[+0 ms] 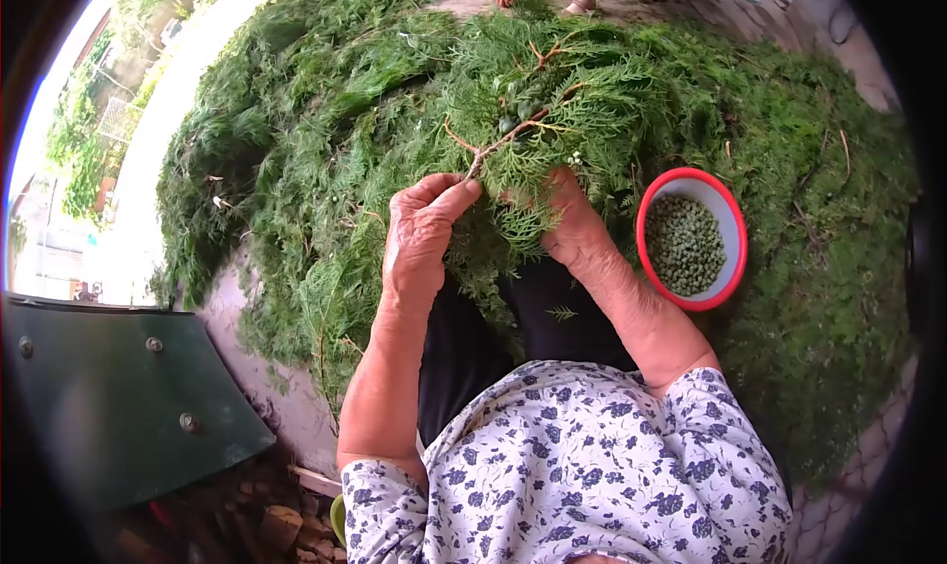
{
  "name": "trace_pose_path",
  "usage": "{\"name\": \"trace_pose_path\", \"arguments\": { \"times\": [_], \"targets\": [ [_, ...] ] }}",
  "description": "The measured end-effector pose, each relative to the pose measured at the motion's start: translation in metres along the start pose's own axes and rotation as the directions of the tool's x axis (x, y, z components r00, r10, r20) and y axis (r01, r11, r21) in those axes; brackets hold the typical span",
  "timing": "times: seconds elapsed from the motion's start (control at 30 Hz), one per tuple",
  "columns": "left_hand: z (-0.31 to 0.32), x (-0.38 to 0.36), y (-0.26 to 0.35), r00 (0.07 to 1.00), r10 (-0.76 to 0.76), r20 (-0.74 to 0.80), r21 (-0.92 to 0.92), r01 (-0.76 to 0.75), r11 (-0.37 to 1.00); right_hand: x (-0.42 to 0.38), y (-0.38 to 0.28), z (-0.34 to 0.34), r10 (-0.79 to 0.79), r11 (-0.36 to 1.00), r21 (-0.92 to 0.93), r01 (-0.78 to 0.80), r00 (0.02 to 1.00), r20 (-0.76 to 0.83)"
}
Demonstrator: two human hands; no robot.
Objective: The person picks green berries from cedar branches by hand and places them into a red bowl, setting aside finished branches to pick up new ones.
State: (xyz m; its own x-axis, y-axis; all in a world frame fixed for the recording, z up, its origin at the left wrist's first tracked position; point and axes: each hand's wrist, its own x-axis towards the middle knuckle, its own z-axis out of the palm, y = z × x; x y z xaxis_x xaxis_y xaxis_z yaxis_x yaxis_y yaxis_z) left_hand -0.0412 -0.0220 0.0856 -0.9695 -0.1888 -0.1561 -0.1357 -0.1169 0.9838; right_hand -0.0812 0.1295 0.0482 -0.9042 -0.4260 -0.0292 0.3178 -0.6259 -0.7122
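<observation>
The conifer branch (pixel 523 136) points away from us, its bare stem end nearest, probably because that gives our left hand (pixel 419 231) a firm hold clear of the sprays. Our left thumb and forefinger pinch that end; the forks and foliage spread beyond the fingertips, far and right. Our right hand (pixel 577 227) is among the near-right sprays, its fingers too hidden to tell their grip. Right of it, the red-rimmed bowl (pixel 741 253) holds small green cones (pixel 684 244), seemingly within easy reach. Cut greenery (pixel 326 140) surrounds us.

Leafy branch (pixel 513 135) — in 2 hands (pixel 424 231)
</observation>
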Motion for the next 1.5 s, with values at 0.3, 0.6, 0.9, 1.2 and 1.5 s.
{"name": "trace_pose_path", "arguments": {
  "times": [0.3,0.6,0.9,1.2,1.5],
  "targets": [
    [-0.007,-0.003,0.018,0.994,-0.058,-0.095,-0.226,0.036,0.974,0.0,-0.001,0.006,0.08,0.967,0.241,-0.082,0.997,0.015],
    [-0.089,0.008,0.014,0.997,-0.067,-0.032,-0.546,0.039,0.837,0.015,0.005,0.012,0.156,0.981,0.099,-0.166,0.983,0.099],
    [-0.117,-0.025,0.005,0.94,0.298,-0.169,-0.524,-0.342,0.78,0.009,0.019,0.086,0.125,0.94,-0.339,-0.031,0.957,0.261],
    [-0.108,-0.034,0.006,0.894,0.261,-0.363,-0.486,-0.421,0.766,0.012,0.066,0.131,-0.318,0.784,-0.412,0.464,0.871,0.375],
    [-0.097,-0.021,0.025,0.883,0.105,-0.457,-0.298,-0.264,0.917,0.009,0.07,0.129,-0.402,0.681,-0.492,0.542,0.839,0.367]
  ]
}}
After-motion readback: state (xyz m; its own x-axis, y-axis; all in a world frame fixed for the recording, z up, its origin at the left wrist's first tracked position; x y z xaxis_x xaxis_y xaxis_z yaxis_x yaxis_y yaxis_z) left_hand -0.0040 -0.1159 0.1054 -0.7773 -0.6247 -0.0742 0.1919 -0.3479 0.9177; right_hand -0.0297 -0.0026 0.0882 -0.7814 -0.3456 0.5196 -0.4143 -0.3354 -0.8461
